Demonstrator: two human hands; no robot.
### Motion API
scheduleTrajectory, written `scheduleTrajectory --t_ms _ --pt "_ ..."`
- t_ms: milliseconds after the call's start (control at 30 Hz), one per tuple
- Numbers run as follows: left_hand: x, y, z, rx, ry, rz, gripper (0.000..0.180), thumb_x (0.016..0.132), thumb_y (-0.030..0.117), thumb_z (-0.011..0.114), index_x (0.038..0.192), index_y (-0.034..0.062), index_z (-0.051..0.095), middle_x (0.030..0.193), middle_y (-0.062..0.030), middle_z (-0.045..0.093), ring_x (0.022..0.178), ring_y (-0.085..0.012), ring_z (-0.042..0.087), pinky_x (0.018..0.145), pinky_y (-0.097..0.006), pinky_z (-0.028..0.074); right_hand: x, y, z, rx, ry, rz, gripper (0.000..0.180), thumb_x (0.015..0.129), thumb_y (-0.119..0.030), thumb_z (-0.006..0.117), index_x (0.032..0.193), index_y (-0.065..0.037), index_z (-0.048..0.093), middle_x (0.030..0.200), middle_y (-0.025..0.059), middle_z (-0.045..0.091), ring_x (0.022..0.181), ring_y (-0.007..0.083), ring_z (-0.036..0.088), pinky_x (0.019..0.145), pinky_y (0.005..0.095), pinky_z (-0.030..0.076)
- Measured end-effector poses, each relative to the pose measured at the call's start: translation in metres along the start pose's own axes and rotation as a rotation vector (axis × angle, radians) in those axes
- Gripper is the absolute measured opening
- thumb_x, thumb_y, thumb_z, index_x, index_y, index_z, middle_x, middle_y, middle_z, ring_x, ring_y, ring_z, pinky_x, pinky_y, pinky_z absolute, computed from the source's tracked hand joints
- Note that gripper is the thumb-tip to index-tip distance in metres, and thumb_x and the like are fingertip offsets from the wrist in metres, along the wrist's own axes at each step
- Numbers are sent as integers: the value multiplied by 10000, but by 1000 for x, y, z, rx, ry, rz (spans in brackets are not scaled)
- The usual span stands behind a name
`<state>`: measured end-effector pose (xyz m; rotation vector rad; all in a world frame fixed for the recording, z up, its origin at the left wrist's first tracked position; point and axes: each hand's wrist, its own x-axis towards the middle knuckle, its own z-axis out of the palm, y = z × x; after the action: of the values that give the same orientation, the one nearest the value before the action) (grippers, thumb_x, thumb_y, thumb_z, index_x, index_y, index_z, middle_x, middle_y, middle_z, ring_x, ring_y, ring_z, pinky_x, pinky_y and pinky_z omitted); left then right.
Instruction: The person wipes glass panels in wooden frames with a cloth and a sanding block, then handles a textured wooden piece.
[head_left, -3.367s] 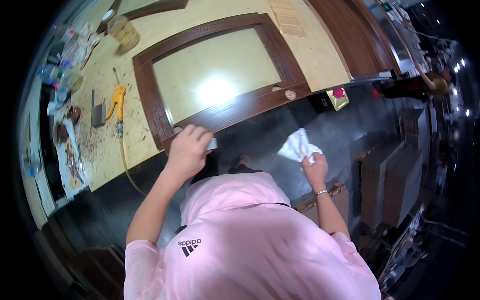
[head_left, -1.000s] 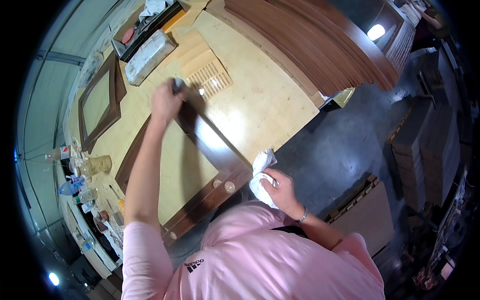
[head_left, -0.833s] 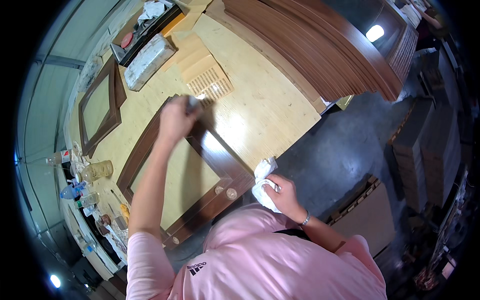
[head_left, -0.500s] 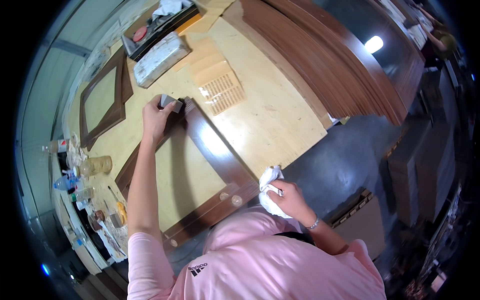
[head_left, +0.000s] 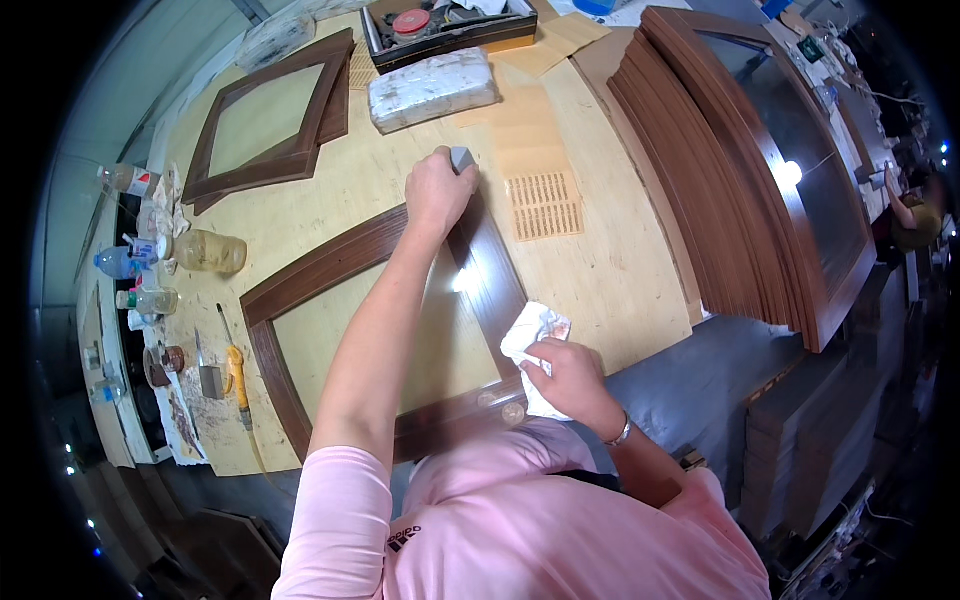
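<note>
The pale plywood worktop [head_left: 610, 270] carries a dark brown wooden frame [head_left: 300, 290] near its front edge, glossy along the right rail. A stack of finished frames [head_left: 740, 190] leans at the right edge, a second frame [head_left: 270, 120] lies toward the far left corner, and bottles and a yellow-handled tool [head_left: 237, 375] sit along the left edge.

The grey sanding block [head_left: 461, 158] sits at the frame's far right corner, under the left hand [head_left: 438, 192]. A white cloth [head_left: 532, 340] is at the frame's near right corner, beside the front edge.

Risk, as I judge it: with the left arm stretched nearly straight, pressure may be uneven, so the block could tip on the corner and scuff the finish.

The left hand's fingers curl pressed together over the block. The right hand [head_left: 565, 375], wrist bent, pinches the bunched cloth against the frame
</note>
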<state>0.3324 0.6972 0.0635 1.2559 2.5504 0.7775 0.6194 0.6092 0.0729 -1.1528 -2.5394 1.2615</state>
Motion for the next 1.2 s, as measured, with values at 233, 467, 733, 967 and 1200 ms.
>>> scheduleTrajectory --t_ms 233,467,733,967,1200 --pt "-31 -106 -76 128 33 -169 345 821 284 666 931 -42 647 881 -264 687 868 -425 676 806 -481 529 3 8 10 39 81 58 157 819 -234 695 931 -133 739 842 126 693 785 339 664 680 437 513" --pt "-87 -274 -181 365 217 -405 372 821 284 685 1018 -31 670 928 -253 698 908 -416 674 817 -478 523 6 -5 9 1 112 -37 148 834 -190 691 931 -85 732 851 151 693 788 364 658 684 444 509" --pt "-174 -388 -241 -615 548 -672 211 915 223 670 963 18 661 798 -85 679 632 -165 635 541 -269 494 6 -11 20 -93 151 60 164 829 -200 688 904 -60 730 809 192 678 783 378 665 692 439 515" --pt "-246 -365 -229 -1088 614 -792 231 960 194 649 1119 32 609 837 -11 633 641 -71 599 518 -192 518 11 -34 20 -78 126 81 175 827 -190 646 857 -31 711 692 182 634 669 336 641 622 412 476" --pt "-185 -347 -213 -722 470 -347 254 875 143 708 1060 -7 621 894 -79 682 750 -182 651 713 -309 520 140 -129 42 -156 387 -262 224 869 -207 625 984 -32 704 884 171 653 820 337 648 718 409 494"
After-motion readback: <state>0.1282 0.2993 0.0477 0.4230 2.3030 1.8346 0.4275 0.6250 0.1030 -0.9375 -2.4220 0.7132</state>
